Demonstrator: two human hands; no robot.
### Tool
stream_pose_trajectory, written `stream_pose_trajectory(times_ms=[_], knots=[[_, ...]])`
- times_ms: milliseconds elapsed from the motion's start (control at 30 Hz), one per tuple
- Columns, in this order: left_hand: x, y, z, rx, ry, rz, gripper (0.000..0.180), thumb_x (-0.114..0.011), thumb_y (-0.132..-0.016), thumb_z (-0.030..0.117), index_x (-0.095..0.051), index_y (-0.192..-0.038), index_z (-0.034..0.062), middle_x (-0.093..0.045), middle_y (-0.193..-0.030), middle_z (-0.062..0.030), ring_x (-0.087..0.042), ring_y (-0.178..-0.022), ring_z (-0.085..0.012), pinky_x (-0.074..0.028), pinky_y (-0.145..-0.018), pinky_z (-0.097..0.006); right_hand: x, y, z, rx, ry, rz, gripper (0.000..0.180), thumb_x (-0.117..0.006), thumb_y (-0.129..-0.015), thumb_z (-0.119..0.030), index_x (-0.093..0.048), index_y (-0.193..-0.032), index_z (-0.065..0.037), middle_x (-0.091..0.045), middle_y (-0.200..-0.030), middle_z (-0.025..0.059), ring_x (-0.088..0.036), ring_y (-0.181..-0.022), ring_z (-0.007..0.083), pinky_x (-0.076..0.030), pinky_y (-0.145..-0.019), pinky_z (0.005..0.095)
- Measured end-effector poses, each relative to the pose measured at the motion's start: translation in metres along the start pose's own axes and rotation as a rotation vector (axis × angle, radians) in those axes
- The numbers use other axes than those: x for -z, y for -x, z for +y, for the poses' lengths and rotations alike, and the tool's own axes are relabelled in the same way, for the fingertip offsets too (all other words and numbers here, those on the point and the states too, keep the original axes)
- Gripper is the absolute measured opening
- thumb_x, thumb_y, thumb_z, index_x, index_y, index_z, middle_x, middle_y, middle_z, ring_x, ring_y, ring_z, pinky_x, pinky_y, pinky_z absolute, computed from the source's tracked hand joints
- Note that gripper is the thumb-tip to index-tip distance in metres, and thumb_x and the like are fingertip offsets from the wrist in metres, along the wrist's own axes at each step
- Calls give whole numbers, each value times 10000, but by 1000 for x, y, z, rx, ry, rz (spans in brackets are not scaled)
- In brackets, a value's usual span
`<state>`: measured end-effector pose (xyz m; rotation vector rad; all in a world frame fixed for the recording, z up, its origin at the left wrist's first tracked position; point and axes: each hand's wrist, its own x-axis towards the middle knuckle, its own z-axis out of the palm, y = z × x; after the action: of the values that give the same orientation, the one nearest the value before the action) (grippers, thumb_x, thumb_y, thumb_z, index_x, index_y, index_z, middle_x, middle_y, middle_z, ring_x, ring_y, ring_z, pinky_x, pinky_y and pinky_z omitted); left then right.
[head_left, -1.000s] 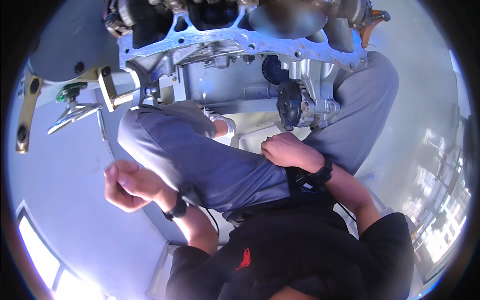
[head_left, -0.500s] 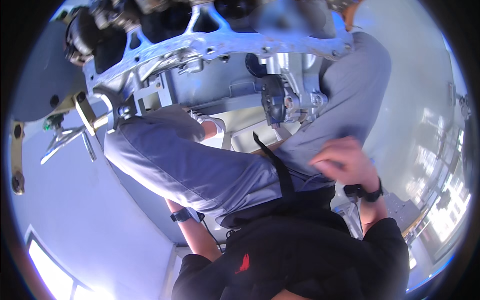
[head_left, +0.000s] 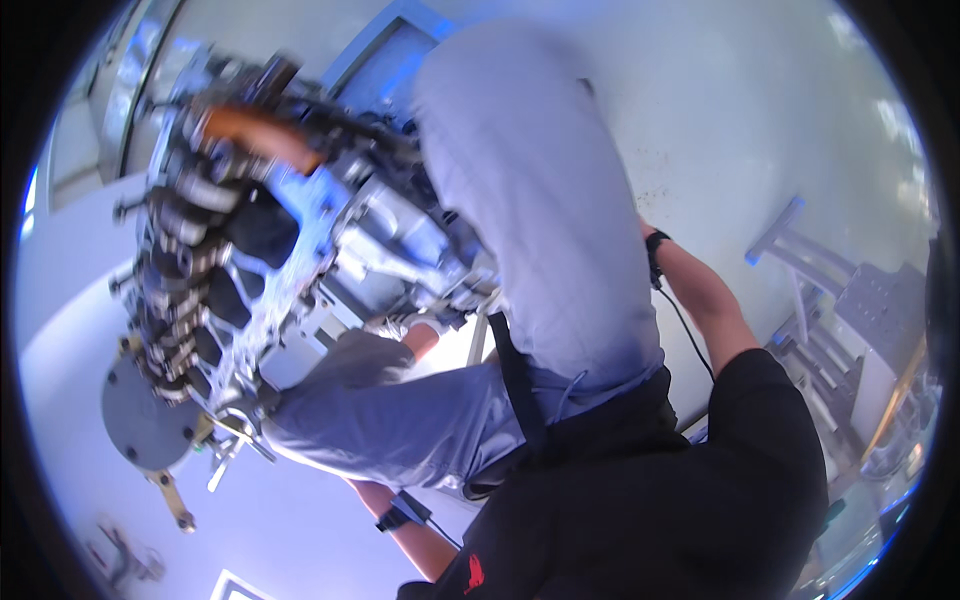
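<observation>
My left hand [head_left: 368, 492] is mostly behind my left thigh; only the part by the dark wrist band shows, so its fingers cannot be seen. My right hand [head_left: 645, 229] is down beyond the outer side of my right leg, its fingers hidden too. Whether either one holds anything does not show. In front of my legs stands an engine block [head_left: 290, 270] with its crankshaft [head_left: 180, 265] exposed. A blurred orange-brown, elongated object [head_left: 262, 138] lies over the engine's far end.
A round grey mounting plate [head_left: 150, 415] with brass-coloured arms joins the engine's near-left end. To the right is a grey metal frame [head_left: 850, 300] with a flat top. Cables run from both wrist bands. A dark strap [head_left: 515, 375] hangs at my waist.
My view has swung right, so the engine now sits at the left and slants. My right hand has gone from above my right thigh to beyond that leg's outer side.
</observation>
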<state>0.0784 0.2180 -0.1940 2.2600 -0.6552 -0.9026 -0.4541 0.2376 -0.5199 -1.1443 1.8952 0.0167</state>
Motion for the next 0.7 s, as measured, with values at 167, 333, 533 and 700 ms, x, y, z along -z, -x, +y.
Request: stream_pose_trajectory(times_ms=[167, 333, 533, 700], knots=[[-24, 14, 39, -66, -179, -29, 330, -540, -835, 138, -510, -1134, 1, -555, -976, -175, -557, -819, -268, -466, -721, -377, 0, 5, -82, 134, -93, -283, 274, -482, -749, -143, -637, -963, -70, -621, -1000, 134, -585, -958, 309, -480, -777, 416], [-65, 25, 84, -151, -347, -87, 341, -549, -833, 141, -506, -1141, 2, -553, -983, -174, -555, -826, -270, -464, -727, -380, 4, -26, -124, 472, 451, -385, 281, -501, -789, -204, -599, -1003, -50, -587, -1091, 125, -504, -1087, 285, -409, -893, 401], [-123, 23, 120, -270, -563, -184, 354, -559, -830, 144, -502, -1149, 2, -551, -992, -173, -552, -835, -273, -461, -734, -384, -40, -66, -118, 361, -30, -347, 280, -506, -804, -225, -607, -987, -38, -568, -1141, 123, -490, -1097, 307, -393, -912, 395], [-168, 16, 137, -402, -692, -295, 365, -568, -827, 147, -498, -1155, 2, -549, -999, -173, -550, -842, -276, -458, -740, -387, -55, -74, -113, 201, -589, -288, 285, -510, -816, -242, -614, -974, -28, -553, -1182, 122, -479, -1106, 325, -380, -927, 389]])
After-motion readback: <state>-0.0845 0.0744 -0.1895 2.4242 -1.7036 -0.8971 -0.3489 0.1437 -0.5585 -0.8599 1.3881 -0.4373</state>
